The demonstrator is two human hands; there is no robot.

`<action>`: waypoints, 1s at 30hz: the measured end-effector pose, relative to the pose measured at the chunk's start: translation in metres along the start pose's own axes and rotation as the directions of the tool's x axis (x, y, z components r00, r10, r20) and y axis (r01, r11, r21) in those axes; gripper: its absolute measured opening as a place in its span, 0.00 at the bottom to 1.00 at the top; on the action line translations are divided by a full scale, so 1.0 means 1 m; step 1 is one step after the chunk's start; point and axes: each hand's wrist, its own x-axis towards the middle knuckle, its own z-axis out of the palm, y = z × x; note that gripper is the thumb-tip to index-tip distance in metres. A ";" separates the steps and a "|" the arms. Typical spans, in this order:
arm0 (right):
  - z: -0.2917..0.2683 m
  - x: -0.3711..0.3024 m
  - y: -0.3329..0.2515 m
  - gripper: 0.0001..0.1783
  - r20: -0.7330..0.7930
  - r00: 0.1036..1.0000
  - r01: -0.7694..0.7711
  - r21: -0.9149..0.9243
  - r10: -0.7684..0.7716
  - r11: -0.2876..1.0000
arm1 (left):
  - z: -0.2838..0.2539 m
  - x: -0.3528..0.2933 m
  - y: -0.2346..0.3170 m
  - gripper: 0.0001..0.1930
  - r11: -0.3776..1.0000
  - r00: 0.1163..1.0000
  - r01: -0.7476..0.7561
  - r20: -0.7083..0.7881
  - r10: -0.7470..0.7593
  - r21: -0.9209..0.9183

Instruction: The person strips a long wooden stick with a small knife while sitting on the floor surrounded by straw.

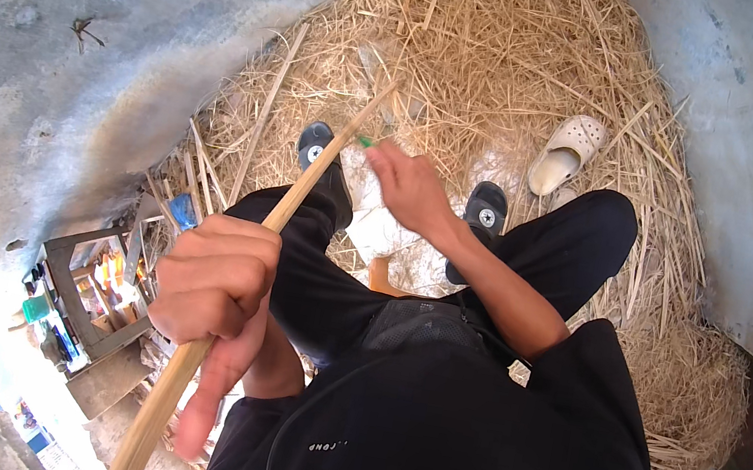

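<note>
My left hand (pixel 214 283) is closed in a fist around a long pale wooden strip (pixel 305 185), which looks like split bamboo. Its thumb points down toward the lower edge. The strip slants from the bottom of the view up past my feet, its far end over the straw. My right hand (pixel 408 186) is closed, close beside the upper part of the strip. A small green thing (pixel 365 143) sticks out at its fingertips, against or just next to the strip. Most of that thing is hidden, so its kind does not show.
Straw-like shavings (pixel 519 40) cover the floor, with longer strips among them. A beige clog (pixel 567 155) lies at the right, beyond my black-clad knee. Concrete walls (pixel 113 22) stand on both sides. A wooden frame (pixel 78 290) and clutter sit at lower left.
</note>
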 end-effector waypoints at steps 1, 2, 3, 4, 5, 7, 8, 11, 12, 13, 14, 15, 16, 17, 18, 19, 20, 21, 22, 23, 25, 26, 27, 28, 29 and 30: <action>-0.004 -0.002 -0.007 0.23 0.009 0.998 0.058 -0.014 -0.058 0.998 | -0.002 0.002 -0.004 0.38 1.000 0.998 -0.005 0.066 0.007 -0.026; -0.009 -0.002 -0.008 0.23 -0.009 0.999 0.043 -0.071 -0.043 0.997 | -0.005 0.001 -0.007 0.36 0.998 0.991 0.002 0.131 0.007 -0.071; -0.011 -0.002 -0.011 0.23 -0.014 0.999 0.037 -0.121 -0.039 0.992 | -0.010 0.001 -0.006 0.35 0.995 0.981 0.014 0.194 0.005 -0.097; -0.013 -0.001 -0.013 0.23 -0.019 0.999 0.031 -0.170 -0.034 0.985 | -0.013 0.002 -0.005 0.34 0.992 0.967 0.028 0.256 0.004 -0.123; -0.012 0.007 -0.005 0.24 -0.047 0.998 0.030 -0.223 -0.041 0.974 | -0.012 0.004 -0.006 0.32 0.991 0.952 0.032 0.305 0.010 -0.132; -0.002 0.021 0.033 0.26 -0.106 0.994 -0.003 -0.331 -0.034 0.944 | -0.003 0.003 -0.007 0.29 0.984 0.919 0.052 0.394 0.020 -0.173; 0.005 0.028 0.040 0.26 -0.120 0.989 0.024 -0.415 -0.081 0.910 | 0.000 0.007 -0.004 0.25 0.984 0.928 0.054 0.372 0.013 -0.168; 0.020 0.044 0.048 0.25 -0.174 0.977 0.036 -0.445 -0.126 0.895 | -0.009 0.000 -0.001 0.26 0.995 0.983 0.034 0.185 -0.016 -0.098; 0.031 0.050 0.056 0.25 -0.217 0.967 0.012 -0.487 -0.134 0.874 | -0.015 0.004 0.001 0.25 0.996 0.973 0.057 0.226 -0.040 -0.067; 0.030 0.059 0.067 0.26 -0.206 0.972 -0.009 -0.520 -0.115 0.854 | -0.018 0.006 0.001 0.25 0.997 0.975 0.047 0.218 -0.034 -0.058; 0.034 0.067 0.067 0.27 -0.157 0.983 -0.007 -0.541 -0.094 0.841 | -0.021 0.003 0.012 0.25 0.998 0.979 0.063 0.194 -0.058 -0.019; 0.032 0.075 0.082 0.28 -0.150 0.987 -0.042 -0.573 -0.054 0.819 | -0.021 0.000 0.011 0.25 0.998 0.981 0.066 0.184 -0.060 -0.024; 0.023 0.079 0.103 0.28 -0.180 0.984 -0.091 -0.559 -0.013 0.824 | -0.007 -0.005 0.011 0.25 0.997 0.980 0.081 0.180 -0.079 -0.004; 0.014 0.084 0.122 0.29 -0.205 0.979 -0.129 -0.526 0.022 0.841 | 0.006 -0.005 0.011 0.24 0.998 0.979 0.056 0.196 -0.063 0.041; 0.013 0.090 0.133 0.30 -0.232 0.971 -0.167 -0.491 0.056 0.855 | 0.008 -0.007 0.009 0.24 0.998 0.973 0.068 0.218 -0.068 0.009; 0.016 0.093 0.138 0.30 -0.228 0.971 -0.171 -0.456 0.070 0.873 | 0.009 -0.010 0.007 0.23 0.997 0.973 0.077 0.221 -0.069 -0.025; 0.019 0.097 0.143 0.30 -0.226 0.970 -0.177 -0.421 0.086 0.890 | 0.006 -0.009 0.006 0.23 0.997 0.984 0.073 0.162 -0.070 -0.014; 0.025 0.091 0.145 0.30 -0.196 0.974 -0.186 -0.385 0.116 0.904 | 0.004 -0.010 0.010 0.22 0.996 0.992 0.094 0.084 -0.094 0.003; 0.025 0.088 0.133 0.29 -0.184 0.976 -0.172 -0.322 0.117 0.931 | -0.002 -0.011 0.010 0.22 0.993 0.988 0.119 0.103 -0.118 -0.007; 0.028 0.081 0.120 0.29 -0.173 0.978 -0.160 -0.257 0.118 0.953 | -0.002 -0.013 0.007 0.22 0.994 0.991 0.104 0.087 -0.102 -0.015; 0.025 0.059 0.078 0.28 -0.111 0.989 -0.112 -0.179 0.093 0.977 | 0.000 -0.012 0.009 0.22 0.996 0.995 0.090 0.055 -0.089 -0.016; 0.020 0.047 0.057 0.28 -0.072 0.995 -0.081 -0.170 0.070 0.982 | 0.000 -0.012 0.010 0.22 0.996 0.995 0.092 0.042 -0.091 -0.017; 0.018 0.041 0.048 0.28 -0.038 0.998 -0.055 -0.159 0.050 0.986 | 0.000 -0.012 0.010 0.22 0.995 0.995 0.095 0.032 -0.094 -0.025; 0.021 0.043 0.053 0.27 -0.057 0.998 -0.039 -0.165 0.030 0.986 | -0.001 -0.012 0.010 0.22 0.995 0.995 0.097 0.021 -0.096 -0.031; 0.024 0.047 0.060 0.27 -0.084 0.996 -0.053 -0.207 0.036 0.977 | -0.001 -0.012 0.009 0.22 0.995 0.995 0.091 0.044 -0.089 -0.038; 0.026 0.054 0.069 0.27 -0.112 0.993 -0.067 -0.250 0.040 0.966 | 0.000 -0.013 0.008 0.22 0.996 0.995 0.082 0.067 -0.079 -0.045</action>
